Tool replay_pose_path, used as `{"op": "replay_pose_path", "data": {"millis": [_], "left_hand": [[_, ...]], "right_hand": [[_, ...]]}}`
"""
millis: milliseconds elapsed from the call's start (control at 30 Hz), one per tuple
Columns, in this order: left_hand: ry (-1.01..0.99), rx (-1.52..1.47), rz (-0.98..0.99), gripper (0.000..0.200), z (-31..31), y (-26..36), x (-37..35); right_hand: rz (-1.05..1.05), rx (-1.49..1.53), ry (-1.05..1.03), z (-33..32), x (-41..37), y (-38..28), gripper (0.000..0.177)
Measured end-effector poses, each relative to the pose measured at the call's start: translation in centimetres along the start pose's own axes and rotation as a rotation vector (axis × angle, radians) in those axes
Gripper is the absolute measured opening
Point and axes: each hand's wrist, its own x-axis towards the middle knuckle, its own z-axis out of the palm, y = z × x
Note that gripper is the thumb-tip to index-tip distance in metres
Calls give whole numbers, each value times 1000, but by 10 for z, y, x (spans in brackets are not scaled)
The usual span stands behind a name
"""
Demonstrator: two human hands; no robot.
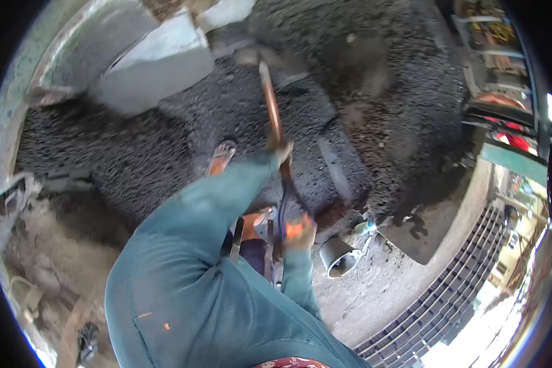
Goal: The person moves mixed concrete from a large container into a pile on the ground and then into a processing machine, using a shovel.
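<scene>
A shovel (270,101) with a brown shaft runs away from my body. Its blade (260,56) is blurred and lies low over the dark, gravelly material (227,92), near a pale slab. Partway down the shaft, my left hand (281,151) is wrapped around it. Closer to my body, my right hand (300,233) is closed on the dark handle end, where something orange shows; motion smears its fingers. A grey bucket (339,256) lies tilted just right of that hand, its mouth towards me.
Pale slabs (156,76) stand at the upper left beside the dark material. Wet patches mark the floor (426,227) at right. Rows of small dark blocks (435,300) line the lower right. Shelving (503,67) with assorted items stands at the upper right. My sandalled foot (222,156) is on the material.
</scene>
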Motion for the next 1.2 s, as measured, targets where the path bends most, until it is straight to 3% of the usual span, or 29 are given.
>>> {"op": "replay_pose_path", "data": {"millis": [67, 100, 167, 233, 300, 367, 467, 567, 633, 667, 733, 833, 933, 1000, 1200], "left_hand": [[182, 371, 85, 19, -23, -10, 99], [186, 444, 15, 24, -32, -11, 112], [210, 505, -40, 29, -40, -30, 108], [287, 482, 12, 27, -45, -57, 91], [123, 75, -135, 25, -41, -77, 71], [224, 188, 86, 25, -22, -88, 24], [148, 177, -170, 33, -16, -78, -19], [169, 349, -31, 46, -16, -70, -18], [225, 419, -33, 50, -19, -54, -10], [249, 462, -23, 52, -21, -41, 1], [259, 541, 14, 53, -19, -29, 36], [236, 620, -10, 49, -14, -62, 83], [167, 659, -87, 44, 5, -115, 63], [110, 664, -130, 41, 26, -148, 25], [-34, 687, -305, 33, 56, -228, -90]], "right_hand": [[95, -126, -1, 49, 35, -3, 15], [125, -42, 103, 40, 42, 5, 16], [-35, -139, 124, 27, 36, 19, 17], [-214, -501, 65, 5, 23, 17, 17], [-128, -407, -72, -16, 23, 11, 17], [228, 112, -217, -47, 29, -4, 17], [163, 39, -130, -48, -4, -22, 25], [145, -21, -32, -41, 12, -19, 24], [218, 23, -281, -29, 55, -11, 19], [160, -68, -136, 2, 69, -2, 16], [206, -71, -156, 25, 93, 23, 16], [237, -42, -175, 38, 116, 35, 18], [192, -93, -160, -50, 125, 23, 16], [246, 10, 7, -68, 66, -23, 13], [139, 120, 31, -194, -21, -59, 20]]}}
